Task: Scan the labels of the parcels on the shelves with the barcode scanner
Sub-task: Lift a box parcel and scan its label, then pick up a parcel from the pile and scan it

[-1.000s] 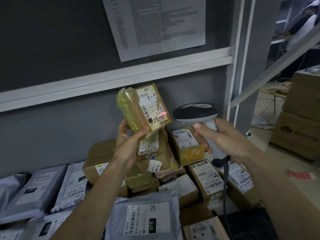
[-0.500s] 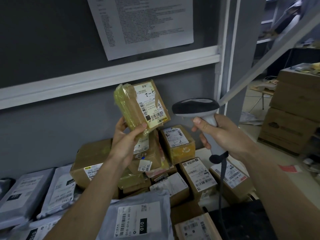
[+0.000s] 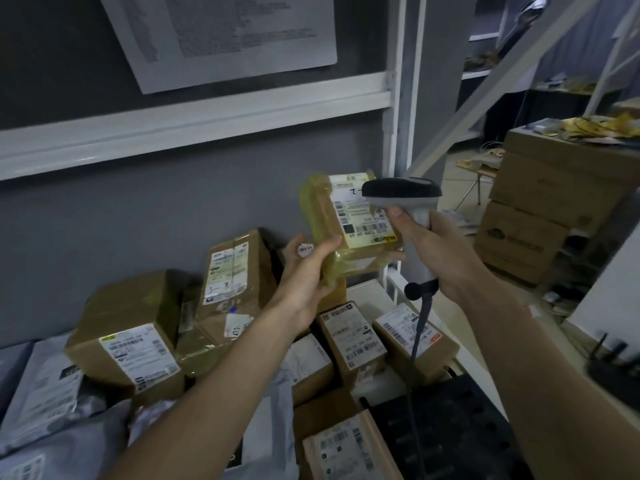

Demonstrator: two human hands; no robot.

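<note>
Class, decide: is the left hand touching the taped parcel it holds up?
Touching. The head view shows the left hand gripping the taped parcel, thumb pressed across its near face.

A parcel depot, apparently: labelled brown cardboard boxes (image 3: 128,344) and grey plastic mailers (image 3: 41,382) heaped below a white metal shelf rail (image 3: 194,123).
</note>
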